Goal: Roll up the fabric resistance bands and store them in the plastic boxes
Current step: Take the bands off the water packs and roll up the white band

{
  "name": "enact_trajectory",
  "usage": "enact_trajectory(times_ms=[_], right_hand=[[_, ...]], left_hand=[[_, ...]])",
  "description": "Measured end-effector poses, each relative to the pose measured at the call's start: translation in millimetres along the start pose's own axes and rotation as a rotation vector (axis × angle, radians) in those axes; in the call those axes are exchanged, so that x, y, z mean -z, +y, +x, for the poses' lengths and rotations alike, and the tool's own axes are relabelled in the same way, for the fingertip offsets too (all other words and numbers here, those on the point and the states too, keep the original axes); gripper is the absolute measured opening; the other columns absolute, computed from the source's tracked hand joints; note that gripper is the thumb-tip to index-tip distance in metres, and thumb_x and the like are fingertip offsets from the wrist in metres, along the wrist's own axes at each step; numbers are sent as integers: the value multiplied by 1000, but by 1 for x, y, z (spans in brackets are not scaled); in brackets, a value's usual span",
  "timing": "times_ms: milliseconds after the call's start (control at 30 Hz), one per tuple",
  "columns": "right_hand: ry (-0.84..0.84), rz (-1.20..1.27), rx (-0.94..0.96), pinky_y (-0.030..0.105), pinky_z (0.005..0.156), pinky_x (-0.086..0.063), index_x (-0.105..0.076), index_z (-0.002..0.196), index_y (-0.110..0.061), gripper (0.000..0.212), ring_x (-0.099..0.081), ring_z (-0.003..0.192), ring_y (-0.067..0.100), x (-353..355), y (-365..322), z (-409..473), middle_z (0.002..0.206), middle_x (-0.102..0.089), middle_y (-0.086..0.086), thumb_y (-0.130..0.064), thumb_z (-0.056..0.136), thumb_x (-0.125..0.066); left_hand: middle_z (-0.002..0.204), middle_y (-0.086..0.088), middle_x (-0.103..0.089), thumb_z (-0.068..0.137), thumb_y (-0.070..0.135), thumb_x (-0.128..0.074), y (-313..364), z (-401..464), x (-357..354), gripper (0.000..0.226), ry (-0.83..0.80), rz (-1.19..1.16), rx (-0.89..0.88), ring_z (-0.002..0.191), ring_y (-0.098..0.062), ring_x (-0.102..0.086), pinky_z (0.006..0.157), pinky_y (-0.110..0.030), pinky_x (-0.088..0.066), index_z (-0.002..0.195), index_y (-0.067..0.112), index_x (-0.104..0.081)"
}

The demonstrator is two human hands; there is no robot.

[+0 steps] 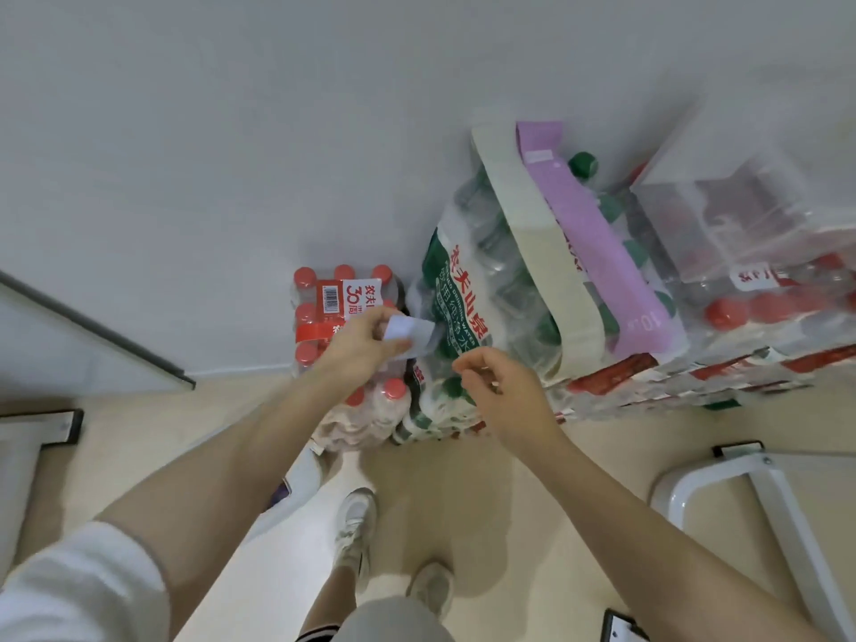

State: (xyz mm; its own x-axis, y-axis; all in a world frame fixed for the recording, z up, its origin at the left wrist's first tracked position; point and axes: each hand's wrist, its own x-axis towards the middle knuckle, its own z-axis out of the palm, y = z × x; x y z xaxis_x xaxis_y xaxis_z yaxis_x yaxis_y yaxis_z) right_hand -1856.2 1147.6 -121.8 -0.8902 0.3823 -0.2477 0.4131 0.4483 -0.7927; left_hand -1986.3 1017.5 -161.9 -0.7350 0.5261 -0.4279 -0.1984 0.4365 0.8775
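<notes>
The stacked water-bottle packs (pixel 463 289) serve as the surface here, and a clear plastic box (pixel 741 215) is seen on the packs at the right. Two flat fabric bands are draped side by side over the green-capped pack: a cream band (pixel 537 252) and a purple band (pixel 597 234). Both are judged light, soft and limp, best taken at a near end and rolled tightly. A small pale blue-white band (pixel 410 335) is pinched in the grip of the left hand (pixel 366 345). The right hand (pixel 500 386) is held just beside it, fingers loosely curled, nothing gripped.
</notes>
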Motion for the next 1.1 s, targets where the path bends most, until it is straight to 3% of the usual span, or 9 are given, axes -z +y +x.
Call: enact_trajectory(times_ms=[100,200,300,367,533,633,733,933,1100], right_hand=[[98,40,156,7,77,-43,-55,109,-23,22,-53,90,-5,15,-21,-15,106,-54,-8,-11,91,-53],[112,48,332,11,85,-41,-52,114,-26,30,-50,100,0,34,-57,-34,110,-50,-12,-19,86,-61],[76,124,407,14,72,-43,-57,102,-26,22,-54,82,-2,52,-91,-57,92,-59,-16,-26,80,-64],[87,217,392,27,60,-43,-60,89,-21,10,-51,63,13,63,-104,-71,73,-60,-1,-24,82,-65],[233,243,342,39,57,-46,-58,82,-4,14,-50,55,19,96,-108,-97,67,-55,17,-16,88,-58],[293,386,243,40,67,-57,-58,88,-5,9,-61,51,11,109,-101,-111,73,-59,6,-14,89,-56],[289,421,221,36,71,-58,-59,92,-11,7,-68,63,14,113,-96,-124,78,-66,4,-16,87,-61],[237,1,432,21,92,-41,-60,120,-17,40,-54,105,7,148,-90,-147,108,-59,-8,1,86,-50],[230,413,417,21,91,-44,-63,94,-23,35,-56,96,5,171,-78,-157,102,-60,-2,7,87,-45]], left_hand=[[72,16,-61,82,6,-64,46,-47,22,22,-80,0,-189,65,1,-55,62,-18,-45,90,25,-57],[83,0,-60,81,5,-66,93,-92,30,21,-153,42,-303,74,-11,-56,66,-23,-44,92,22,-60],[79,5,-64,82,6,-65,130,-133,26,18,-214,37,-412,71,-6,-59,64,-18,-47,91,20,-61],[84,-2,-63,82,6,-65,148,-152,19,18,-207,57,-474,74,-10,-59,65,-20,-48,91,21,-60],[81,5,-62,82,2,-63,160,-172,-4,32,1,30,-534,77,-9,-59,75,-27,-49,103,25,-57],[78,13,-55,84,9,-61,158,-184,-32,23,245,50,-626,70,3,-53,69,-18,-44,100,25,-55],[81,19,-60,92,17,-52,160,-201,-65,12,84,82,-621,68,14,-55,65,-5,-40,96,27,-57],[86,16,-68,92,18,-52,174,-210,-88,15,1,-148,-652,83,8,-63,76,-12,-49,101,27,-60],[67,1,-64,91,6,-52,197,-206,-101,13,49,-163,-621,59,-3,-62,61,-18,-53,85,9,-63]])
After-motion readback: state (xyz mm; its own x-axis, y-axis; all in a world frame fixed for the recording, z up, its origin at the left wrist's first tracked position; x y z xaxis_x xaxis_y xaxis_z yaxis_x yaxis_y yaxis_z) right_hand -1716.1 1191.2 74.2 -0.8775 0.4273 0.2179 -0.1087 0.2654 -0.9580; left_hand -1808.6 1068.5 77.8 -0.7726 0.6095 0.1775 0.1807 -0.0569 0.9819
